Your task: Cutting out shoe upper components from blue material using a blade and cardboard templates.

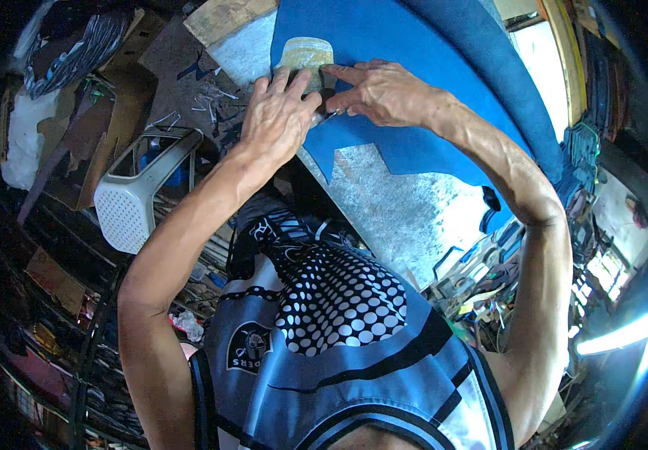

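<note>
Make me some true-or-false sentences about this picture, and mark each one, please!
1. The big sheet under the right hand is yellow. False: it is blue.
2. The left hand lies on a pale, round-ended piece. True.
3. Both hands wear gloves. False: they are bare.
4. The light-grey stool has little holes in its seat. True.
5. The long lamp on the right is off. False: it is shining.

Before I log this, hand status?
Left hand spread over yellowish rounded template. Right hand beside it, grip unclear. Broad blue sheet underneath. Left hand partly hides template.
</note>
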The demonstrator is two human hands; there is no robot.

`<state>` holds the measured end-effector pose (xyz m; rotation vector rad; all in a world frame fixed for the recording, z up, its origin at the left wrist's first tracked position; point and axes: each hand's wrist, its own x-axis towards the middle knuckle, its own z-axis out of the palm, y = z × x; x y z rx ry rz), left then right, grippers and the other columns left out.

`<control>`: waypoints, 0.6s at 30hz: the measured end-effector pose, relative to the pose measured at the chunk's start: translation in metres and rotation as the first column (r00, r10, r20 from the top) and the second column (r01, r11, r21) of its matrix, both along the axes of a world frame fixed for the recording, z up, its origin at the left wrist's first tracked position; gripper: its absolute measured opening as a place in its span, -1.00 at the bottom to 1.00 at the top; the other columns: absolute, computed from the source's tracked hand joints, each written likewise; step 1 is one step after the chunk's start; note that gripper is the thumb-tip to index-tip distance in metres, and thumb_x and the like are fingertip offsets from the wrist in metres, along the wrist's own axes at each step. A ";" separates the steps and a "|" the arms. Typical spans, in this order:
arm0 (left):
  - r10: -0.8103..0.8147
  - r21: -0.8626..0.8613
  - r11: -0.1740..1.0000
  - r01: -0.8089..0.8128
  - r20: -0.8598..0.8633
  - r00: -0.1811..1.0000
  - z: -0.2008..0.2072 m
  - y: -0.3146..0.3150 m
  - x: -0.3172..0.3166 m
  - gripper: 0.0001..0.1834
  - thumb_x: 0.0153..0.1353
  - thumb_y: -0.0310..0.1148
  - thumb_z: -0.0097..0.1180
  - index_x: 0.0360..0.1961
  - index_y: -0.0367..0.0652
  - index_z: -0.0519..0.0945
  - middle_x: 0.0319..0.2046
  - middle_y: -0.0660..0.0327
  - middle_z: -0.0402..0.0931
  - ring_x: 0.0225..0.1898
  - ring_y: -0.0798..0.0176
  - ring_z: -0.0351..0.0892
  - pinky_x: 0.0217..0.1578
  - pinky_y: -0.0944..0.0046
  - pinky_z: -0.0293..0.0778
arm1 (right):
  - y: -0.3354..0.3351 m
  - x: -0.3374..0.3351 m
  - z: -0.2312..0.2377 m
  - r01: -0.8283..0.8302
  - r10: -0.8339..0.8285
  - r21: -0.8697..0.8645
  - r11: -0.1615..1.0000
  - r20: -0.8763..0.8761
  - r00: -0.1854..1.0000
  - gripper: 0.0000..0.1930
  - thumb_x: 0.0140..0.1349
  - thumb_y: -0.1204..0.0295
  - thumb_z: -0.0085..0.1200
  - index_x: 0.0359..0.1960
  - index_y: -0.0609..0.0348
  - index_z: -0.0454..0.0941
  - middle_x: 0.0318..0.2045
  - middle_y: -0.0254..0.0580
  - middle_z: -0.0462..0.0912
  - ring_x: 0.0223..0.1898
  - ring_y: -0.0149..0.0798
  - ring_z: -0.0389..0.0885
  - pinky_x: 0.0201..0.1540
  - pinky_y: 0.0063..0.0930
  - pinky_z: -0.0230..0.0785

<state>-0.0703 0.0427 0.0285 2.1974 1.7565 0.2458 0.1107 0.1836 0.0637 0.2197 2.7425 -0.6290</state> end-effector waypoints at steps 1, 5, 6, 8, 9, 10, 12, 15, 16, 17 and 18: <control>-0.004 0.000 1.000 0.004 0.000 1.000 0.000 0.000 0.001 -0.73 0.17 -0.27 0.23 -0.11 -0.09 0.62 0.22 -0.01 0.42 0.25 -0.11 0.35 0.08 -0.10 0.30 | 0.002 0.001 0.000 -0.021 0.021 0.023 1.000 -0.016 1.000 -0.65 0.20 0.38 0.16 0.03 -0.30 0.68 0.29 -0.03 0.44 0.09 0.11 0.59 0.17 -0.13 0.44; -0.012 -0.001 1.000 0.012 -0.022 1.000 0.003 -0.002 0.001 -0.74 0.18 -0.30 0.21 -0.11 -0.07 0.59 0.23 -0.03 0.40 0.24 -0.12 0.35 0.09 -0.10 0.29 | 0.011 -0.006 0.001 -0.025 0.024 0.028 0.999 0.047 0.999 -0.67 0.18 0.37 0.21 0.00 -0.27 0.69 0.27 -0.23 0.49 0.16 -0.03 0.55 0.25 -0.03 0.36; -0.019 0.006 1.000 0.020 -0.033 0.999 0.004 -0.002 0.001 -0.74 0.18 -0.31 0.21 -0.11 -0.06 0.58 0.23 -0.03 0.39 0.24 -0.13 0.36 0.09 -0.09 0.29 | 0.015 -0.008 0.003 -0.022 0.020 0.029 0.999 0.046 0.999 -0.67 0.18 0.37 0.21 0.00 -0.27 0.69 0.27 -0.23 0.49 0.16 -0.03 0.55 0.25 -0.03 0.36; -0.022 0.013 1.000 0.022 -0.037 0.999 0.003 -0.002 0.003 -0.71 0.17 -0.31 0.21 -0.07 -0.04 0.58 0.23 -0.02 0.39 0.24 -0.12 0.36 0.10 -0.08 0.29 | 0.023 -0.009 0.009 -0.056 0.056 -0.007 0.998 0.068 0.996 -0.67 0.18 0.38 0.21 0.00 -0.26 0.69 0.25 -0.29 0.52 0.18 -0.09 0.54 0.30 -0.03 0.31; -0.020 0.019 1.000 0.021 -0.040 0.999 0.002 -0.001 0.004 -0.68 0.17 -0.32 0.21 -0.03 -0.03 0.57 0.24 0.00 0.39 0.23 -0.11 0.35 0.10 -0.07 0.29 | 0.027 -0.009 0.008 -0.050 0.050 -0.003 0.999 0.068 0.996 -0.67 0.18 0.38 0.21 0.00 -0.26 0.69 0.25 -0.29 0.52 0.18 -0.09 0.54 0.30 -0.03 0.31; -0.026 0.024 0.999 0.027 -0.041 0.999 0.002 -0.001 0.005 -0.68 0.17 -0.32 0.21 -0.03 -0.03 0.57 0.24 0.00 0.39 0.23 -0.11 0.35 0.10 -0.07 0.29 | 0.030 -0.011 0.007 -0.076 0.076 -0.004 0.997 0.072 0.995 -0.66 0.18 0.38 0.21 0.00 -0.25 0.69 0.27 -0.29 0.50 0.19 -0.11 0.53 0.30 -0.04 0.30; -0.021 -0.002 1.000 0.021 -0.068 0.997 0.002 0.001 0.005 -0.60 0.15 -0.33 0.22 0.06 0.01 0.56 0.23 0.01 0.38 0.23 -0.10 0.35 0.10 -0.05 0.29 | 0.031 -0.016 0.012 -0.097 0.097 -0.003 0.995 0.076 0.992 -0.66 0.17 0.39 0.22 0.00 -0.25 0.69 0.30 -0.29 0.47 0.19 -0.13 0.53 0.30 -0.04 0.30; -0.016 -0.028 1.000 0.014 -0.090 0.996 0.005 0.000 0.007 -0.53 0.14 -0.33 0.23 0.13 0.04 0.54 0.24 0.02 0.38 0.23 -0.08 0.34 0.09 -0.04 0.30 | 0.029 -0.021 0.018 -0.047 0.051 -0.028 0.998 0.172 0.984 -0.66 0.17 0.38 0.22 0.01 -0.25 0.69 0.35 -0.30 0.41 0.18 -0.11 0.53 0.27 -0.04 0.30; -0.021 -0.025 1.000 0.019 -0.090 0.996 0.006 0.000 0.007 -0.53 0.14 -0.33 0.23 0.13 0.04 0.54 0.24 0.02 0.38 0.23 -0.08 0.34 0.09 -0.04 0.30 | 0.030 -0.021 0.018 -0.051 0.057 -0.045 0.998 0.156 0.986 -0.66 0.17 0.40 0.20 0.00 -0.24 0.70 0.35 -0.27 0.39 0.17 -0.06 0.54 0.24 -0.07 0.34; -0.017 -0.020 1.000 0.016 -0.085 0.996 0.007 0.000 0.008 -0.54 0.14 -0.33 0.22 0.12 0.03 0.54 0.23 0.03 0.38 0.22 -0.08 0.35 0.08 -0.03 0.31 | 0.032 -0.021 0.017 -0.056 0.064 -0.062 0.996 0.139 0.988 -0.66 0.16 0.42 0.18 -0.01 -0.24 0.71 0.36 -0.25 0.38 0.16 -0.02 0.55 0.21 -0.09 0.38; -0.014 -0.015 1.000 0.013 -0.080 0.997 0.008 0.000 0.009 -0.54 0.14 -0.34 0.22 0.12 0.01 0.55 0.22 0.03 0.38 0.21 -0.08 0.35 0.07 -0.03 0.32 | 0.035 -0.020 0.015 -0.052 0.060 -0.060 0.997 0.139 0.988 -0.66 0.16 0.42 0.18 -0.01 -0.24 0.71 0.36 -0.25 0.38 0.16 -0.02 0.55 0.21 -0.09 0.38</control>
